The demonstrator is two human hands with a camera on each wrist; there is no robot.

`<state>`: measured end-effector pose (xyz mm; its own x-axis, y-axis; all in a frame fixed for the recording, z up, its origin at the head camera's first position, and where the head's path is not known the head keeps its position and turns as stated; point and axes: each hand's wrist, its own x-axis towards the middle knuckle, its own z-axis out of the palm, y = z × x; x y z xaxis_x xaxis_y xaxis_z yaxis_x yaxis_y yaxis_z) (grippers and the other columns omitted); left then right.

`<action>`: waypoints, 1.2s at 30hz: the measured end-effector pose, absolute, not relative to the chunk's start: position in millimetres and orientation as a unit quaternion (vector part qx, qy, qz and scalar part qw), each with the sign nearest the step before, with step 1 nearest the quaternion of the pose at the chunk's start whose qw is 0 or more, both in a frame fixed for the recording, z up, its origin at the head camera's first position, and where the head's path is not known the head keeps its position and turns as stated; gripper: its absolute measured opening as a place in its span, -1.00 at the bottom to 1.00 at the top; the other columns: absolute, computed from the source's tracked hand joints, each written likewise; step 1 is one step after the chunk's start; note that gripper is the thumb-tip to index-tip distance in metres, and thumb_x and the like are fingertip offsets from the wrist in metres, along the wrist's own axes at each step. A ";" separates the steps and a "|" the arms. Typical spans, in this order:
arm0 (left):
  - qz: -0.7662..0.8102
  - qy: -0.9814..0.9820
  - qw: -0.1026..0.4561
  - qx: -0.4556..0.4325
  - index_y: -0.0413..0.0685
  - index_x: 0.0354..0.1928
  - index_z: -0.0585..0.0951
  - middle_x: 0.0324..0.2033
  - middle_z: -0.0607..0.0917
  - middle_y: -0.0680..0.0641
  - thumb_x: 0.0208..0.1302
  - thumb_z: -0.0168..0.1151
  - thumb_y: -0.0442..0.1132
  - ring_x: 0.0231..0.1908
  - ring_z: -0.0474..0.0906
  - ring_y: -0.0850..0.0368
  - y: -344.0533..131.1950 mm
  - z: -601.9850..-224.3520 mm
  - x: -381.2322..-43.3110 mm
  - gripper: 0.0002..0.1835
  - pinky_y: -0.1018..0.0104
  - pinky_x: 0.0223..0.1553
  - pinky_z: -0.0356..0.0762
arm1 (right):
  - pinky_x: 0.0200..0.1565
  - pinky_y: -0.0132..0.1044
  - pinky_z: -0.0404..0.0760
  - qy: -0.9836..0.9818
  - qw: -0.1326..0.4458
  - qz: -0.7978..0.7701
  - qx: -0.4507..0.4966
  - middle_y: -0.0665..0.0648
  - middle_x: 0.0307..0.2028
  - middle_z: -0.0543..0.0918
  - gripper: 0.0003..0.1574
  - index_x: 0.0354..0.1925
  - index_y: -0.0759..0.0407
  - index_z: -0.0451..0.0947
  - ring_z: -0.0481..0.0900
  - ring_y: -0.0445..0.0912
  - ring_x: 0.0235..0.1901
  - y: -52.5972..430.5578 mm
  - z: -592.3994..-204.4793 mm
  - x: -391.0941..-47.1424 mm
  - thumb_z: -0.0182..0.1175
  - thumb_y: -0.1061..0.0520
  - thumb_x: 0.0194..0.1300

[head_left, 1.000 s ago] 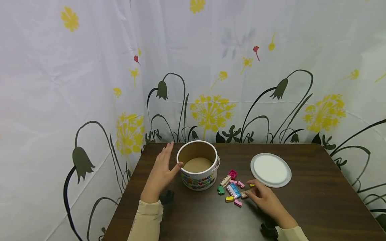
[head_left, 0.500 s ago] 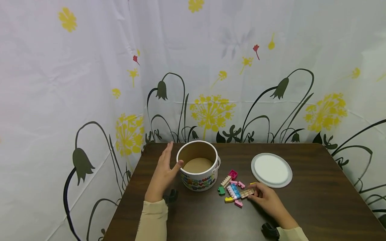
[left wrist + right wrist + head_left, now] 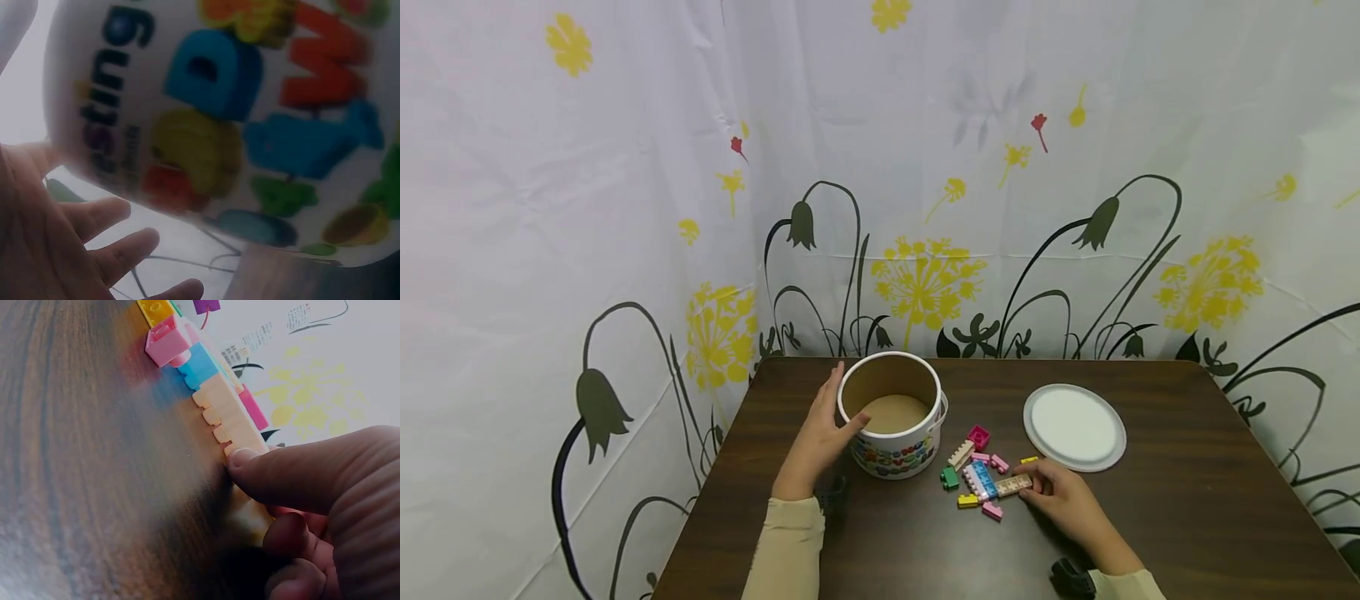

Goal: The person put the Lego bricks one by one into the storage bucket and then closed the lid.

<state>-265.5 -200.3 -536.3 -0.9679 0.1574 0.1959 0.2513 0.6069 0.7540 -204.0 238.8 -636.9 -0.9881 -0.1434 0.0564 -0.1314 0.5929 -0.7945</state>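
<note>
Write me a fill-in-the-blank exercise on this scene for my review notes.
A tan brick is pinched by the person's ____ hand.
In the head view, the bucket stands to the ____ of the lid.
The lid's colour is ____.
Of bucket and lid, the left hand is nearer the ____.

Missing: right; left; white; bucket.

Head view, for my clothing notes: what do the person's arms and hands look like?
The left sleeve and right sleeve are pale beige, ending near the wrists. A black device sits at each wrist. The left hand and right hand are gloveless.
</note>
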 end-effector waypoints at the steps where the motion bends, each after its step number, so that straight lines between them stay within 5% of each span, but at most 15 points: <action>1: -0.431 -0.894 0.051 -0.113 0.49 0.78 -0.12 0.76 0.06 -0.15 0.38 0.36 0.40 0.70 0.04 -0.36 -199.7 -537.2 -265.8 0.14 -0.58 0.50 0.18 | -0.38 -0.39 0.46 0.892 0.006 -0.446 -0.075 -0.05 -0.38 0.53 -0.69 0.01 0.00 0.81 0.42 -0.28 -0.42 238.8 -637.0 -203.6 0.54 0.23 0.32; 15: -0.459 -0.882 0.023 -0.105 0.40 0.79 -0.06 0.62 0.25 -0.22 0.39 0.42 0.30 0.49 0.41 -0.40 -186.9 -538.9 -268.1 0.12 -0.49 0.44 0.38 | -0.44 -0.39 0.43 0.850 -0.051 -0.512 -0.110 0.03 -0.31 0.52 -0.68 -0.04 0.00 0.76 0.38 -0.26 -0.44 247.0 -638.2 -200.4 0.59 0.20 0.27; 19: -0.463 -0.879 0.014 -0.112 0.39 0.79 -0.10 0.68 0.18 -0.23 0.31 0.40 0.45 0.53 0.37 -0.41 -186.2 -541.0 -267.5 0.22 -0.49 0.45 0.36 | -0.47 -0.38 0.45 0.846 -0.061 -0.520 -0.104 0.08 -0.21 0.55 -0.65 0.00 0.04 0.74 0.38 -0.24 -0.46 248.7 -638.9 -199.7 0.58 0.20 0.28; 27: -0.465 -0.878 -0.002 -0.109 0.43 0.79 -0.20 0.76 0.03 -0.21 0.18 0.42 0.55 0.65 0.17 -0.40 -189.6 -546.8 -266.7 0.35 -0.50 0.51 0.25 | -0.65 -0.27 0.53 0.814 0.031 -0.579 -0.045 0.15 -0.27 0.64 -0.60 0.12 0.08 0.66 0.48 -0.16 -0.60 249.9 -636.6 -198.8 0.52 0.08 0.39; 36: -0.480 -0.873 -0.006 -0.083 0.47 0.78 -0.18 0.76 0.02 -0.14 0.27 0.53 0.30 0.66 0.16 -0.37 -190.6 -546.5 -265.6 0.29 -0.51 0.53 0.22 | -0.67 -0.22 0.55 0.797 0.035 -0.601 -0.047 0.19 -0.24 0.57 -0.63 0.15 0.10 0.60 0.54 -0.08 -0.54 246.5 -636.4 -202.5 0.41 0.03 0.50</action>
